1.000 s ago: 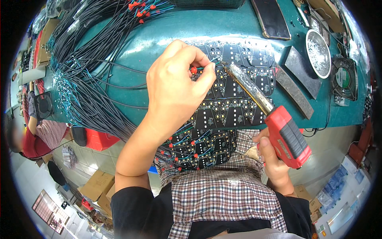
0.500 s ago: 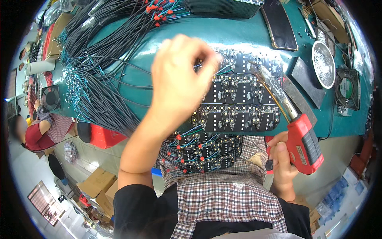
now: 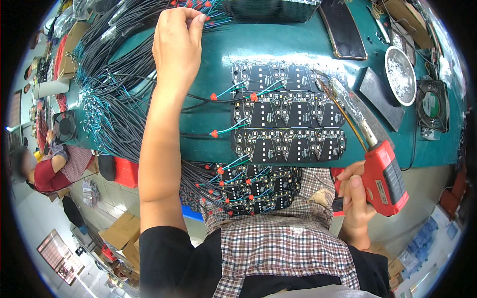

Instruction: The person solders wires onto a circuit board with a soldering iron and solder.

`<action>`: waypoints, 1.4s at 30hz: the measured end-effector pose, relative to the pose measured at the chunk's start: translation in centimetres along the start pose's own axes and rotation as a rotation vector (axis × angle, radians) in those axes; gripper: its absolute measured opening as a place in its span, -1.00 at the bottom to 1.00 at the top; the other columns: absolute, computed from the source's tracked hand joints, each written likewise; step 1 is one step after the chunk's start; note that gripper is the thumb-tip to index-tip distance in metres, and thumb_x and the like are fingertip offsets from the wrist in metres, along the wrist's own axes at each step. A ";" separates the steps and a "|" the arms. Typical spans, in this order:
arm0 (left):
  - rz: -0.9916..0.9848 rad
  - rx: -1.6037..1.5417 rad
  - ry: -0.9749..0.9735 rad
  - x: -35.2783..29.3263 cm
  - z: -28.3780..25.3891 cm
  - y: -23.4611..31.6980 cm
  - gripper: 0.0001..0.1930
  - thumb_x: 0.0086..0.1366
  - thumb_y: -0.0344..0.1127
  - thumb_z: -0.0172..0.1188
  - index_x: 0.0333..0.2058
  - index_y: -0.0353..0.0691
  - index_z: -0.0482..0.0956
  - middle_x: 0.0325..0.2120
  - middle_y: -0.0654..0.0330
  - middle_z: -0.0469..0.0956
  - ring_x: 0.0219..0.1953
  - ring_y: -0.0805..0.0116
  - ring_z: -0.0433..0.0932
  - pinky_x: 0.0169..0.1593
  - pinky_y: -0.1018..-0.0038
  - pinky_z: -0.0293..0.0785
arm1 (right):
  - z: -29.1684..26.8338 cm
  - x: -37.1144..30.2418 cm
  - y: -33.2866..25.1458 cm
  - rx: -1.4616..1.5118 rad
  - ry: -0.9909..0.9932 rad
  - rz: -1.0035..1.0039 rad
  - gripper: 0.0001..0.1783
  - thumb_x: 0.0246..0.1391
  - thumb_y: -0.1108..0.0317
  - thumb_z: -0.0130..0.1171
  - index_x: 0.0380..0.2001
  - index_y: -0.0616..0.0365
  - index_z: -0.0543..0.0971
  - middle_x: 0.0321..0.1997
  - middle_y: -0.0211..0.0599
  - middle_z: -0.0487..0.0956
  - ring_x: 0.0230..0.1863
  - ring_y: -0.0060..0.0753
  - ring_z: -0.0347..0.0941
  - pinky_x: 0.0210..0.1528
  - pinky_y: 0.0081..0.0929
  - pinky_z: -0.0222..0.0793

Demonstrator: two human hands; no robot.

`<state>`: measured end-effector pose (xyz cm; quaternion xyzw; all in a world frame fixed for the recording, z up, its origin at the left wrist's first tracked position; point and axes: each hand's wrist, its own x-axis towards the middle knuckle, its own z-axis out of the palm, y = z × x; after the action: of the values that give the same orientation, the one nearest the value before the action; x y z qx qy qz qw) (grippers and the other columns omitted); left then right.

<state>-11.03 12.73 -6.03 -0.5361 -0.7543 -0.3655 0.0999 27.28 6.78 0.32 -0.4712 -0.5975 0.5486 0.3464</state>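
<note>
Over on the far left, a co-worker in a dark red top (image 3: 44, 174) sits by the bench, and just above that shoulder a small black fan (image 3: 64, 125) stands at the bench end. Next along comes a great sweep of black cables (image 3: 117, 107), pale blue wire ends fanning out, with a red bin (image 3: 126, 172) below the bench edge. Into the picture's upper part reaches the left hand (image 3: 178, 44), thumb and forefinger brought together right at the red collars (image 3: 206, 19) of the cable ends; whether one is pinched there, I cannot tell. Below it, three collared cables run rightward across the green bench (image 3: 213, 62), wire ends meeting the left side of the black circuit boards (image 3: 290, 114), which lie flat in rows at the middle. Beneath those, near the checked apron (image 3: 285, 248), sit more wired boards (image 3: 258, 191), and up top a dark stack of thin plates (image 3: 271, 11). Moving right, a phone (image 3: 343, 30) lies near the far edge, and here is the right hand (image 3: 355, 198), fingers wrapped firmly around the red soldering gun (image 3: 383, 181), tip pointing over the boards' upper right; contact is unclear. Beyond it: a dark slab (image 3: 381, 99), a round dish (image 3: 400, 74) and another fan (image 3: 432, 105).
</note>
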 end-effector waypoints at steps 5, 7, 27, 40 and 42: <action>0.049 0.078 -0.002 0.0 0.2 -0.7 -0.83 0.33 -0.21 0.33 -0.27 -0.16 0.64 -0.25 0.15 0.54 -0.20 0.15 0.56 -0.10 0.22 0.49 | -0.3 -0.1 0.2 0.003 -0.007 -0.025 -0.82 0.27 0.43 0.09 -0.28 0.40 0.47 -0.36 -0.06 0.55 -0.70 -0.68 0.20 -0.60 -0.61 0.19; 0.140 0.169 0.034 0.1 0.3 -1.2 -0.83 0.35 -0.21 0.30 -0.24 -0.19 0.62 -0.24 0.13 0.53 -0.19 0.14 0.56 -0.10 0.22 0.50 | -0.5 -0.2 0.1 -0.010 -0.032 0.017 -0.83 0.28 0.43 0.08 -0.28 0.39 0.47 -0.35 -0.06 0.55 -0.68 -0.68 0.21 -0.59 -0.62 0.20; -0.181 -0.285 -0.361 -9.9 -5.7 12.8 -0.89 0.20 -0.48 0.38 -0.37 -0.24 0.59 -0.43 0.17 0.53 -0.47 0.23 0.58 -0.38 0.33 0.48 | -2.2 -2.8 0.6 -0.251 -0.276 -0.082 -0.89 0.08 0.53 0.30 -0.29 0.26 0.64 -0.39 -0.19 0.66 -0.38 -0.20 0.63 -0.31 -0.35 0.55; -0.121 -0.253 -0.248 -10.6 -4.6 12.3 -0.79 0.08 -0.48 0.46 -0.48 -0.21 0.52 -0.50 0.23 0.50 -0.48 0.25 0.52 -0.41 0.34 0.41 | -1.5 -3.5 2.0 -0.361 -0.305 -0.078 -0.76 -0.08 0.58 0.40 -0.27 0.29 0.64 -0.34 -0.10 0.63 -0.42 -0.08 0.60 -0.37 -0.29 0.53; -0.118 -0.249 -0.249 -10.6 -4.6 12.3 -0.79 0.07 -0.48 0.46 -0.48 -0.21 0.52 -0.50 0.23 0.50 -0.47 0.24 0.52 -0.40 0.34 0.41 | -1.4 -3.5 2.0 -0.342 -0.306 -0.025 -0.76 -0.08 0.58 0.40 -0.27 0.30 0.63 -0.35 -0.10 0.63 -0.42 -0.08 0.60 -0.37 -0.29 0.53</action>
<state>2.96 3.83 -3.04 -0.5404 -0.7398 -0.3923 -0.0828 30.11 3.83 -1.09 -0.4269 -0.7333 0.4999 0.1737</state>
